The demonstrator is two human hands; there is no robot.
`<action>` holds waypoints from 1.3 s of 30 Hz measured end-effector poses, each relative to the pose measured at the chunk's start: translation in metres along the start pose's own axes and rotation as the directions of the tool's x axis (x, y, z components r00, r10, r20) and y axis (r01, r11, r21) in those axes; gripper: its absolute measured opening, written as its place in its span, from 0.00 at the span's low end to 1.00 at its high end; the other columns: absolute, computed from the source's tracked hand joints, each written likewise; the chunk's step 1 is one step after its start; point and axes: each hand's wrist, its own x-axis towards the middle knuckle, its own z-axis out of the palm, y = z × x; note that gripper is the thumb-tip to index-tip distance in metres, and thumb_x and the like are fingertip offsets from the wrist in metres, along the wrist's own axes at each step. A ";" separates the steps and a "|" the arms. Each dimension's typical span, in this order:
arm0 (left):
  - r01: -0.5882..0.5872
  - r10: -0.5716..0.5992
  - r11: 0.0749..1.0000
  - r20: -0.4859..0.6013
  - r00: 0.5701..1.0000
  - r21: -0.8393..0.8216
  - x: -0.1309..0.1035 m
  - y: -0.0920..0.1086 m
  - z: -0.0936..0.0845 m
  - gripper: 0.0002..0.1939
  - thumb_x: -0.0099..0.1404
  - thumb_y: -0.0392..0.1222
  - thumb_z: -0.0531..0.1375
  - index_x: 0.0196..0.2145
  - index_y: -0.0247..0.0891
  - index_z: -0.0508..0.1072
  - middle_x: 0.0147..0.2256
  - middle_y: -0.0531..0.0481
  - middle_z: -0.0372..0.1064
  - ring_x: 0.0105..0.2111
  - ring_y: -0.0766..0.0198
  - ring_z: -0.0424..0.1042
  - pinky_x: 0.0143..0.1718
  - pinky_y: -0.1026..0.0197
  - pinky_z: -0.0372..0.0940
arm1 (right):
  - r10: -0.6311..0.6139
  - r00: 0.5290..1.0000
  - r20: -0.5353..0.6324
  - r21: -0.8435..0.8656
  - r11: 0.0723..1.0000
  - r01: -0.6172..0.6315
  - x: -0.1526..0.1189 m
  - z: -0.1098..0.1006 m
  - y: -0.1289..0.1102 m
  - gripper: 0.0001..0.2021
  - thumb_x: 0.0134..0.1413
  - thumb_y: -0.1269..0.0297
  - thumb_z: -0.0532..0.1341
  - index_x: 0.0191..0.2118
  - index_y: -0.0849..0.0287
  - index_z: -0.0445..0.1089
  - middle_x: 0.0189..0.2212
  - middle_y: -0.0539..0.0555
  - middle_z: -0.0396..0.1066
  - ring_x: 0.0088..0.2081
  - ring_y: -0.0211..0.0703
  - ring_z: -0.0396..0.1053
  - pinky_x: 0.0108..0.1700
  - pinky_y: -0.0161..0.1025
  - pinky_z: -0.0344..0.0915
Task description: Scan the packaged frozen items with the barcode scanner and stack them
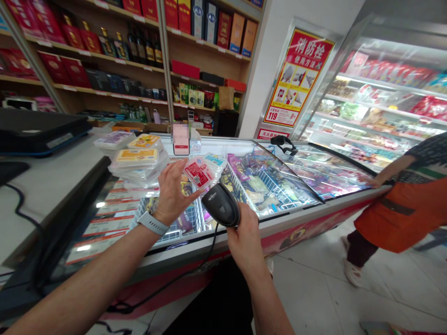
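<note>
Above the chest freezer, my left hand (172, 190) pinches the edge of a clear plastic pack with a red label (199, 172). My right hand (246, 237) is wrapped round the handle of a black barcode scanner (221, 204), whose head is close to the pack. A cable runs down from the scanner to the lower left. Just behind the red-labelled pack lies another clear pack with a blue label (215, 160). Left of my left hand, several clear packs with yellow labels (136, 156) are stacked on the freezer top.
A phone (180, 139) stands upright at the freezer's back edge. Left is a counter (21, 195) with a black device (42, 132). Wire baskets of bagged goods (275, 186) sit inside the freezer. At right, a person in an orange apron (405, 214) touches the freezer edge.
</note>
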 end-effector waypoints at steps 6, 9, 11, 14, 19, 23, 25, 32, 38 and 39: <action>-0.020 0.020 1.000 -0.017 1.000 0.001 0.000 -0.001 0.000 0.48 0.57 0.55 0.69 0.67 0.43 0.51 0.59 0.35 0.64 0.60 0.42 0.63 0.61 0.40 0.58 | -0.005 1.000 -0.002 0.013 1.000 0.005 -0.001 0.001 0.001 0.17 0.53 0.77 0.53 0.48 0.59 0.64 0.44 0.60 0.69 0.48 0.55 0.64 0.54 0.55 0.61; -0.019 0.019 1.000 -0.013 1.000 0.000 -0.001 -0.002 -0.001 0.48 0.57 0.54 0.70 0.67 0.42 0.52 0.59 0.35 0.64 0.60 0.41 0.63 0.61 0.40 0.58 | -0.009 1.000 -0.008 0.014 1.000 0.009 -0.001 0.002 0.002 0.16 0.54 0.77 0.53 0.48 0.60 0.65 0.44 0.60 0.69 0.47 0.54 0.64 0.53 0.55 0.61; -0.017 0.017 1.000 -0.011 1.000 -0.005 -0.001 -0.002 -0.001 0.48 0.57 0.53 0.70 0.67 0.42 0.52 0.59 0.35 0.64 0.60 0.41 0.63 0.61 0.40 0.58 | -0.014 1.000 -0.015 0.018 1.000 0.014 -0.002 0.002 0.003 0.16 0.54 0.76 0.54 0.49 0.60 0.65 0.44 0.60 0.70 0.47 0.54 0.64 0.53 0.54 0.62; -0.023 0.023 1.000 -0.006 1.000 -0.010 -0.001 0.000 -0.001 0.48 0.57 0.53 0.70 0.68 0.42 0.51 0.60 0.35 0.64 0.61 0.41 0.62 0.61 0.40 0.57 | -0.023 0.999 -0.035 0.025 0.999 0.024 -0.003 0.003 0.005 0.18 0.55 0.76 0.54 0.51 0.59 0.64 0.46 0.60 0.70 0.48 0.54 0.65 0.53 0.54 0.62; -0.016 0.018 0.998 -0.034 0.999 0.066 0.004 0.006 -0.013 0.48 0.56 0.54 0.70 0.67 0.43 0.52 0.61 0.36 0.63 0.61 0.41 0.62 0.62 0.40 0.55 | -0.036 0.995 -0.089 0.030 0.999 0.039 -0.005 0.001 0.014 0.20 0.57 0.73 0.56 0.55 0.58 0.62 0.49 0.61 0.70 0.52 0.56 0.66 0.55 0.55 0.62; 0.097 -0.085 0.985 -0.089 0.992 0.141 0.021 0.002 -0.038 0.42 0.57 0.54 0.69 0.64 0.44 0.60 0.61 0.37 0.62 0.61 0.41 0.61 0.63 0.39 0.54 | -0.014 0.994 -0.109 0.060 0.998 0.020 -0.007 -0.003 0.017 0.20 0.56 0.74 0.56 0.54 0.58 0.63 0.47 0.61 0.70 0.51 0.55 0.67 0.54 0.54 0.64; 0.177 -0.157 0.965 -0.117 0.981 0.193 0.034 -0.008 -0.052 0.39 0.58 0.55 0.68 0.63 0.43 0.62 0.61 0.37 0.62 0.61 0.40 0.61 0.62 0.38 0.54 | -0.006 0.992 -0.123 0.076 0.997 0.015 -0.008 -0.004 0.016 0.19 0.55 0.74 0.56 0.53 0.57 0.64 0.47 0.60 0.71 0.51 0.54 0.67 0.54 0.54 0.64; 0.397 -0.420 0.808 -0.046 0.906 0.436 0.071 -0.062 -0.081 0.38 0.57 0.67 0.63 0.54 0.32 0.71 0.51 0.28 0.72 0.52 0.30 0.67 0.49 0.28 0.59 | 0.010 0.992 -0.127 0.099 0.995 0.003 -0.009 -0.009 0.012 0.18 0.55 0.74 0.56 0.52 0.59 0.64 0.46 0.61 0.70 0.51 0.55 0.66 0.54 0.55 0.63; 0.393 -0.491 0.754 0.055 0.870 0.527 0.072 -0.085 -0.075 0.44 0.54 0.76 0.56 0.52 0.34 0.72 0.48 0.31 0.74 0.47 0.33 0.68 0.47 0.28 0.58 | 0.024 0.992 -0.124 0.120 0.993 -0.009 -0.008 -0.015 0.009 0.17 0.56 0.75 0.55 0.51 0.59 0.66 0.46 0.60 0.70 0.50 0.54 0.66 0.53 0.52 0.64; 0.387 -0.494 0.755 0.070 0.867 0.530 0.072 -0.087 -0.073 0.44 0.54 0.76 0.56 0.53 0.35 0.71 0.48 0.31 0.74 0.47 0.33 0.68 0.47 0.28 0.58 | 0.022 0.991 -0.129 0.125 0.992 -0.006 -0.008 -0.015 0.009 0.17 0.56 0.75 0.55 0.52 0.59 0.65 0.47 0.60 0.70 0.50 0.54 0.66 0.54 0.52 0.64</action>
